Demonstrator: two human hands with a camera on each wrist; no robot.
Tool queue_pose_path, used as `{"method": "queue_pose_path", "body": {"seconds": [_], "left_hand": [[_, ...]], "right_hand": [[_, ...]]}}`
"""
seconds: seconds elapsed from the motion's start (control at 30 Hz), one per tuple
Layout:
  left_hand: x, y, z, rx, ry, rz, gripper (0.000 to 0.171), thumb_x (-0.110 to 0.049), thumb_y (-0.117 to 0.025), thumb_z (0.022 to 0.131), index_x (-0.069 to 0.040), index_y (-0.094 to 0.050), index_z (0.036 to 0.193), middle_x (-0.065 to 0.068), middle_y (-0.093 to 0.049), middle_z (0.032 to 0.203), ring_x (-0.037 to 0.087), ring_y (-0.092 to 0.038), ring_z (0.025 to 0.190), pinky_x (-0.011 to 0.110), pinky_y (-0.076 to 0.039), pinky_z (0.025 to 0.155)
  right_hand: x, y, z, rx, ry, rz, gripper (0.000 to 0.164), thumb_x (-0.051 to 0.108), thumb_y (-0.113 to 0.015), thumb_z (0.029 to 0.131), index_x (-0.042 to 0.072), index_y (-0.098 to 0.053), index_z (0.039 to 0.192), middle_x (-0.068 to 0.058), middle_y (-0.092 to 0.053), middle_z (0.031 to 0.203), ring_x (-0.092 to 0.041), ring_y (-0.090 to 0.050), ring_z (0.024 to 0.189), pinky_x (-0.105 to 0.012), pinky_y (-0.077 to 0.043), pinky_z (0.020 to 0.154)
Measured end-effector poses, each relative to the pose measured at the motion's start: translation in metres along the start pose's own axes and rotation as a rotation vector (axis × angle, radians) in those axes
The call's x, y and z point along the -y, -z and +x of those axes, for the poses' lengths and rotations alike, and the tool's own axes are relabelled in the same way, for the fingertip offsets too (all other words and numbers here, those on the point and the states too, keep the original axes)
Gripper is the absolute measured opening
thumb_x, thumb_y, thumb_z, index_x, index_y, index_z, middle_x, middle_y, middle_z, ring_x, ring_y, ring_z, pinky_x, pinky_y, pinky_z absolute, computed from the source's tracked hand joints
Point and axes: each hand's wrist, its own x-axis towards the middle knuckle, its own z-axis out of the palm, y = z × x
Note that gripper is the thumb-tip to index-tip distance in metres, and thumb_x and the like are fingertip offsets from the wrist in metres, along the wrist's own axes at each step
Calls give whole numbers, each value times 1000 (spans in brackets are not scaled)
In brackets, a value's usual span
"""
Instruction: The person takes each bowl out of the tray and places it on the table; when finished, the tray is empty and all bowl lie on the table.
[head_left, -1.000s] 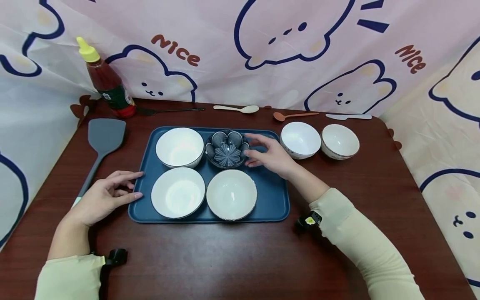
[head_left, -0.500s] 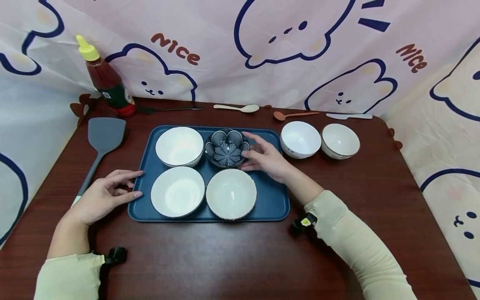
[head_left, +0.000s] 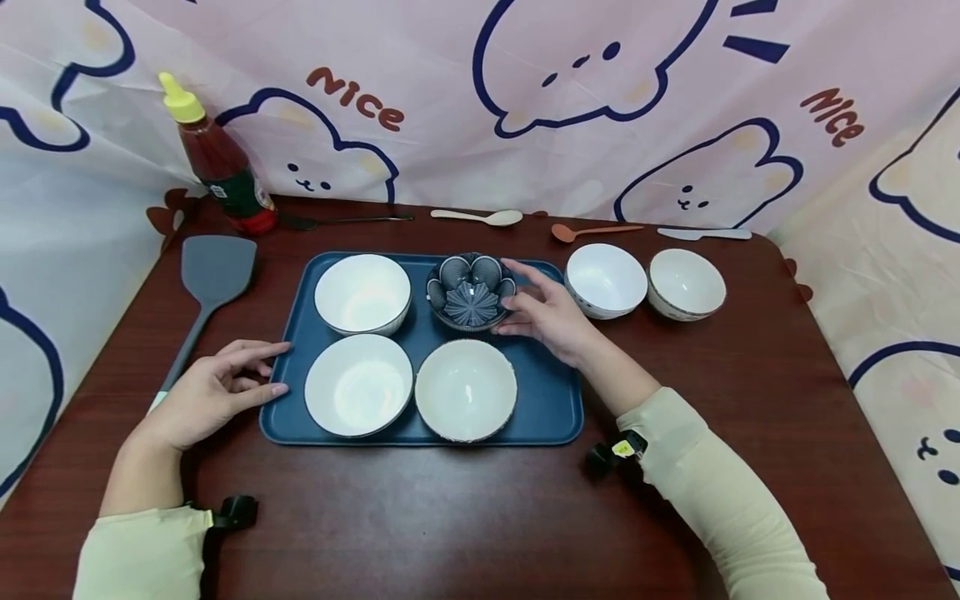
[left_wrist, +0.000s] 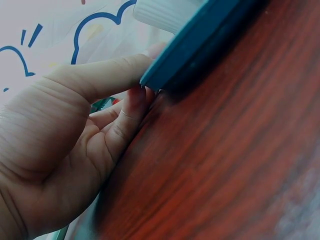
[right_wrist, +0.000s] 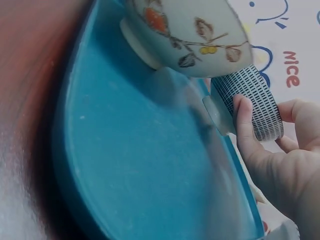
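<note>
A blue tray (head_left: 546, 417) lies on the table, and my left hand (head_left: 213, 392) pinches its left edge. In the left wrist view the thumb (left_wrist: 107, 75) lies at the tray's rim (left_wrist: 175, 55) with fingers below. My right hand (head_left: 551, 312) grips the right side of a small dark blue bowl (head_left: 471, 304) with a petal pattern, at the back of the tray. Dashes cover its outside (right_wrist: 255, 100) in the right wrist view. Also on the tray stand a white bowl (head_left: 363, 292) at back left, another white bowl (head_left: 358, 385) at front left and a cream bowl (head_left: 467, 390) at front right.
Right of the tray stand a white bowl (head_left: 606, 279) and a cream bowl (head_left: 686, 282). A grey spatula (head_left: 217, 267) lies left, near a red sauce bottle (head_left: 228, 179). Along the back lie a black utensil (head_left: 352, 219), a cream spoon (head_left: 480, 217), a brown spoon (head_left: 592, 232) and a light knife (head_left: 705, 234).
My right hand has closed on the dark blue bowl's side, and the bowl has shifted slightly right, away from the white bowl beside it. My left hand stays at the tray's edge.
</note>
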Motion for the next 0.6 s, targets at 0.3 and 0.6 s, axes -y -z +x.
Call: {"method": "queue_pose_path", "body": {"seconds": [0.3,0.6], "left_hand": [[4,1,0,0,8,5,53,-17,-75,90,-10,-58,139,3,-54,118,1,-54,90,7,-49,72],[0,1,-1,5,-2,-1,51,-22,-74,92,-11,-59,139,-1,-53,116,2,-55,89,9,-50,73]], "right_hand": [[12,8,-20,-31,28,13,61,7,-52,101,26,-34,156,-16,-54,113,-21,-74,86,-35,-60,83],[20,23,-47,-68,52,5,60,7,-51,101,28,-35,155,-15,-52,116,-20,-74,87,-35,-60,84]]}}
